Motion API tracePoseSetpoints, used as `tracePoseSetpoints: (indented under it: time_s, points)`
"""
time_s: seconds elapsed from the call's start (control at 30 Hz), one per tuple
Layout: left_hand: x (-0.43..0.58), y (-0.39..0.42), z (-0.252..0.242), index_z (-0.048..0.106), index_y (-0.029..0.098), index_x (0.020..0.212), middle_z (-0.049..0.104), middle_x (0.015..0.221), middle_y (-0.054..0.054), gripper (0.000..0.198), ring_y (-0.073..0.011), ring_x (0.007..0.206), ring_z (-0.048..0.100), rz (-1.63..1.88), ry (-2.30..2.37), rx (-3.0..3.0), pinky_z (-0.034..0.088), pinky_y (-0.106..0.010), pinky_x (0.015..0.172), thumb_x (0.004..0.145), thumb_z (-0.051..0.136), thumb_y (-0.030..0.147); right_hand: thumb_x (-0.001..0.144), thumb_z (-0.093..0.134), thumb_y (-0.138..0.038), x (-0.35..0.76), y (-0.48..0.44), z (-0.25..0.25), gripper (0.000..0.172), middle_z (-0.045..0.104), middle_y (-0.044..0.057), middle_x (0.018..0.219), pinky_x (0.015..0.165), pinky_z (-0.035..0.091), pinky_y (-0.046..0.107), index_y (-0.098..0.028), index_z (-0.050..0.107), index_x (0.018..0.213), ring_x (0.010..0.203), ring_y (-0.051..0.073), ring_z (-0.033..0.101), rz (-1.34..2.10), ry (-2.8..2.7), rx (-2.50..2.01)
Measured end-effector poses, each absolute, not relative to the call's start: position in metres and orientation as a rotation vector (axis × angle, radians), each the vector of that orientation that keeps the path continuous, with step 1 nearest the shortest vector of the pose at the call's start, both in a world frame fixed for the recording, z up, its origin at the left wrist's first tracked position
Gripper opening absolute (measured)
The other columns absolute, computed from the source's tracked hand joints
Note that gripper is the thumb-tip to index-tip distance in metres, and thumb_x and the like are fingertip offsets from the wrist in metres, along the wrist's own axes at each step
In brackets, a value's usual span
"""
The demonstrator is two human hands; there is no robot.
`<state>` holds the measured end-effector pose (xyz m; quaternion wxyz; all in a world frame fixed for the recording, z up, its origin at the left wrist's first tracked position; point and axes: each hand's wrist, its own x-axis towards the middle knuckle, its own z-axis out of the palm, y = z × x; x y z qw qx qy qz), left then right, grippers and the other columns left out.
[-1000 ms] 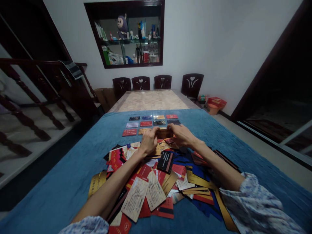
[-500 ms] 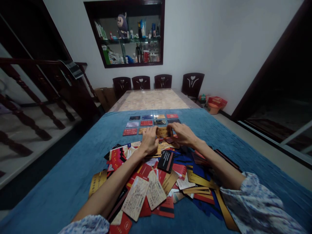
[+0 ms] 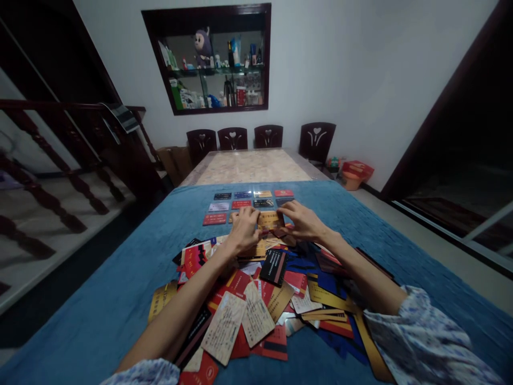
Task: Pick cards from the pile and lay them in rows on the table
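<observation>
Left hand (image 3: 244, 227) and right hand (image 3: 303, 221) grip a gold card (image 3: 270, 220) at the back of the card pile (image 3: 256, 314) — newly tilted, its lettering shows.

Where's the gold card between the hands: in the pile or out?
Out: left hand and right hand hold the gold card at the pile's far edge.
</observation>
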<state>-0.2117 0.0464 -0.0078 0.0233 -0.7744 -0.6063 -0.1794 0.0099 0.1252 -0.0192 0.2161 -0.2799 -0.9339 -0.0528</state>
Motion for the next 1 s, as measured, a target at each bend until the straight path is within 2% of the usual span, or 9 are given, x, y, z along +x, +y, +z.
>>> tracePoseSetpoints:
  time_s: [0.3,0.47,0.7,1.0]
  points:
    - [-0.215,0.048,-0.002,0.060,0.020,0.118,0.057,0.125,-0.011,0.038,-0.0301,0.121,0.045,-0.346,-1.936,-2.483,0.036,-0.046,0.097,0.081,0.062,0.026,0.082,0.070,-0.043,0.007,0.125,-0.021,0.039,0.062,0.012,0.109,0.084,0.049,0.038,-0.020,0.067,0.114,0.101,0.027,0.053,-0.007,-2.659,-0.823]
    - [-0.219,0.050,0.006,0.062,0.019,0.114,0.056,0.126,-0.012,0.035,-0.0312,0.120,0.046,-0.235,-1.951,-2.500,0.037,-0.045,0.095,0.081,0.065,0.030,0.079,0.073,-0.039,0.000,0.123,-0.010,0.043,0.062,0.013,0.111,0.086,0.048,0.038,-0.019,0.067,0.116,0.105,0.028,0.053,0.043,-2.719,-0.847]
    - [-0.232,0.052,0.017,0.063,0.018,0.116,0.055,0.126,-0.012,0.038,-0.0337,0.123,0.045,-0.159,-1.977,-2.492,0.038,-0.048,0.099,0.079,0.066,0.026,0.077,0.076,-0.036,-0.016,0.124,0.004,0.027,0.063,0.011,0.109,0.084,0.045,0.035,-0.020,0.071,0.099,0.104,0.027,0.052,0.017,-2.771,-0.869]
    - [-0.261,0.064,0.025,0.067,0.019,0.112,0.057,0.127,-0.012,0.035,-0.0352,0.125,0.044,-0.130,-2.053,-2.440,0.039,-0.047,0.098,0.077,0.066,0.025,0.080,0.076,-0.039,-0.050,0.140,0.015,0.025,0.065,0.011,0.105,0.083,0.042,0.032,-0.019,0.072,0.093,0.103,0.026,0.055,0.041,-2.820,-0.837]
